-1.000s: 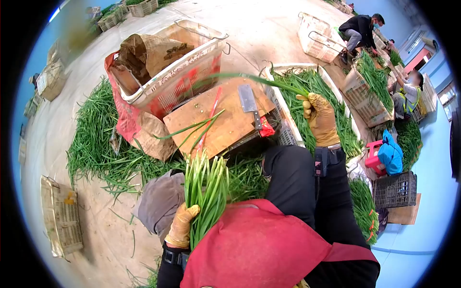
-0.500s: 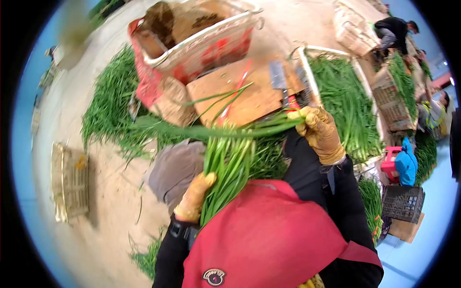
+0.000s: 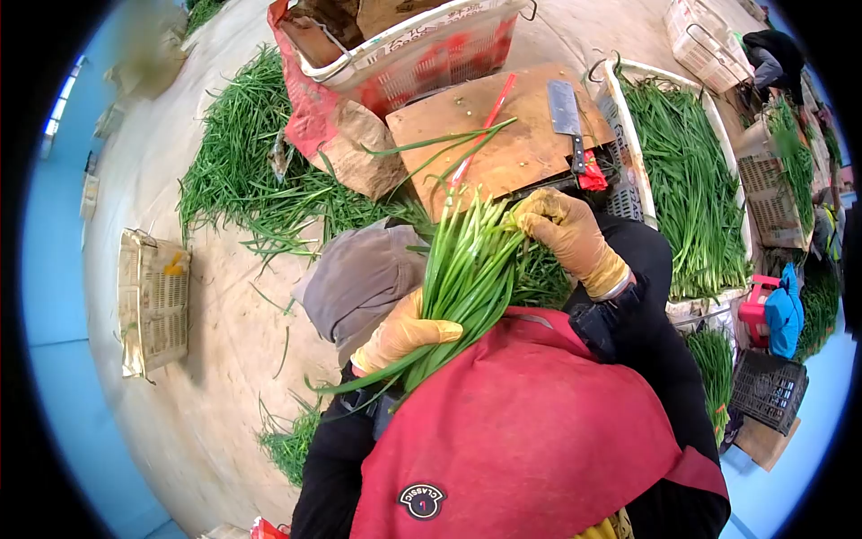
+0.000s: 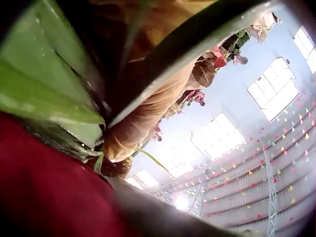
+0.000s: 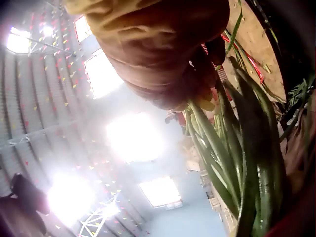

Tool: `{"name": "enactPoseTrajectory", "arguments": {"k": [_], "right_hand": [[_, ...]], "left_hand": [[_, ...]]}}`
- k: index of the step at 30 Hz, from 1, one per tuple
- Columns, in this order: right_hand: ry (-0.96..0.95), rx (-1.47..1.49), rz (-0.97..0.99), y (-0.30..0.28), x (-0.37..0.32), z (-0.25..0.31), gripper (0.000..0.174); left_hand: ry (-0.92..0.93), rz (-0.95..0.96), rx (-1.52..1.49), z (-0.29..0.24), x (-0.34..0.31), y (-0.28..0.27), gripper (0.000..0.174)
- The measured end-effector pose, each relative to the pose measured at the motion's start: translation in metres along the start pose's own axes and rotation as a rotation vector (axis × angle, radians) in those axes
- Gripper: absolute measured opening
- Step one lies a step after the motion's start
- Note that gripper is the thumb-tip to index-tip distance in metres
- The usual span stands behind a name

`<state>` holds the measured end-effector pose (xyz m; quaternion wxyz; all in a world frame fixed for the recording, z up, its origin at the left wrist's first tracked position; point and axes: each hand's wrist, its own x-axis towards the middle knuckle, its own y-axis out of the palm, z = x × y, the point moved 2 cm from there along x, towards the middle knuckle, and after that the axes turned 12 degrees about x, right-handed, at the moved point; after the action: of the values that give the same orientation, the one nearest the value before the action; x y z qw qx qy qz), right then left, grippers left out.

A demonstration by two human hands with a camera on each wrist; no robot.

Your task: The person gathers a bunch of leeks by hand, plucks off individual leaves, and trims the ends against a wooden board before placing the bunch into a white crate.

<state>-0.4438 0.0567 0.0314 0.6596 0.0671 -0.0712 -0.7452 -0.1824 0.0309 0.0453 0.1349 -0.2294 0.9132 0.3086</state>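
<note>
Looks like the green bunch (image 3: 467, 274) is gripped leafy-side by the left hand (image 3: 402, 338), right at the red apron (image 3: 521, 404), long axis slanted forward-right, pale ends pinched by the right hand (image 3: 575, 241).

The apron (image 3: 530, 422) is red, its round badge (image 3: 422, 501) black with pale lettering. Both gloves (image 3: 575, 241) are tan-yellow. The bunch of greens (image 3: 467, 278) runs from green leaves to whitish stalks. The cleaver's handle (image 3: 577, 154) is black, the board (image 3: 498, 108) brown, the bag (image 3: 784, 314) bright blue.
</note>
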Motion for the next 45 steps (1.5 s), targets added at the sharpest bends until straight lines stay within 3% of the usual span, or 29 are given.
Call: {"name": "enactPoseTrajectory", "arguments": {"k": [3, 5, 9, 13, 15, 16, 17, 19, 20, 24, 27, 29, 31, 33, 34, 35, 37, 38, 41, 42, 45], "right_hand": [[-0.032, 0.271, -0.039, -0.007, 0.004, -0.006, 0.011], [-0.084, 0.112, -0.146, -0.016, 0.003, 0.006, 0.022], [-0.303, 0.065, -0.374, -0.069, 0.006, 0.030, 0.026], [-0.390, 0.321, -0.631, -0.116, -0.018, 0.066, 0.023], [-0.394, 0.459, -0.617, -0.141, -0.033, 0.086, 0.026], [-0.417, 0.441, -0.590, -0.160, -0.041, 0.088, 0.029], [-0.435, 0.417, -0.686, -0.166, -0.046, 0.092, 0.031], [-0.474, 0.435, -0.607, -0.181, -0.058, 0.104, 0.035], [-0.578, 0.386, -0.804, -0.186, -0.059, 0.108, 0.039], [-0.684, 0.131, -0.874, -0.203, -0.077, 0.118, 0.031], [-0.454, -0.007, -0.709, -0.147, -0.056, 0.104, 0.029], [-0.255, -0.565, -0.311, -0.129, -0.047, 0.049, 0.030], [-0.056, -0.899, 0.417, -0.074, -0.032, 0.008, 0.030], [0.301, -0.822, 0.368, -0.048, -0.032, 0.019, 0.028], [0.237, -0.562, 0.190, -0.044, -0.024, 0.018, 0.024], [0.217, -0.506, 0.098, -0.048, -0.020, 0.027, 0.028], [0.067, -0.103, -0.038, -0.037, -0.011, 0.040, 0.035], [-0.007, -0.101, 0.040, -0.027, -0.005, 0.049, 0.045], [-0.236, -0.757, 0.320, -0.003, 0.011, 0.047, 0.044], [-0.112, -0.654, 0.303, 0.000, 0.010, 0.042, 0.035], [-0.181, -0.198, 0.278, -0.006, 0.016, 0.043, 0.031]], "left_hand": [[-0.050, -0.005, 0.002, -0.001, 0.001, -0.001, 0.063], [-0.038, -0.017, -0.005, -0.001, 0.002, 0.001, 0.062], [-0.037, -0.040, 0.013, -0.001, 0.000, -0.002, 0.062], [-0.021, -0.043, -0.002, -0.002, 0.000, -0.001, 0.062], [-0.019, -0.032, -0.002, 0.000, -0.001, -0.004, 0.062], [-0.016, -0.020, -0.001, 0.000, 0.000, -0.004, 0.062], [-0.013, -0.020, -0.013, 0.000, 0.001, -0.003, 0.062], [-0.006, -0.030, -0.038, 0.000, 0.001, 0.000, 0.062], [-0.012, -0.031, -0.041, -0.001, 0.000, 0.000, 0.062], [-0.008, -0.021, -0.040, -0.002, -0.001, -0.001, 0.063], [0.011, -0.020, -0.058, -0.001, 0.000, 0.000, 0.065], [0.019, -0.015, -0.073, -0.002, 0.001, 0.001, 0.066], [0.019, -0.002, -0.071, -0.004, 0.001, 0.002, 0.067], [0.011, -0.004, -0.072, -0.006, 0.001, 0.003, 0.068], [0.006, -0.011, -0.074, -0.007, 0.001, 0.004, 0.068], [0.000, -0.018, -0.078, -0.007, 0.000, 0.004, 0.068], [-0.009, -0.022, -0.073, -0.004, 0.001, 0.001, 0.068], [-0.014, -0.020, -0.069, -0.003, 0.002, 0.001, 0.068], [-0.004, 0.010, -0.085, -0.004, 0.006, 0.002, 0.068], [-0.001, 0.002, -0.104, -0.004, 0.007, 0.003, 0.069], [0.015, -0.023, -0.162, -0.004, 0.005, 0.004, 0.071]]}}
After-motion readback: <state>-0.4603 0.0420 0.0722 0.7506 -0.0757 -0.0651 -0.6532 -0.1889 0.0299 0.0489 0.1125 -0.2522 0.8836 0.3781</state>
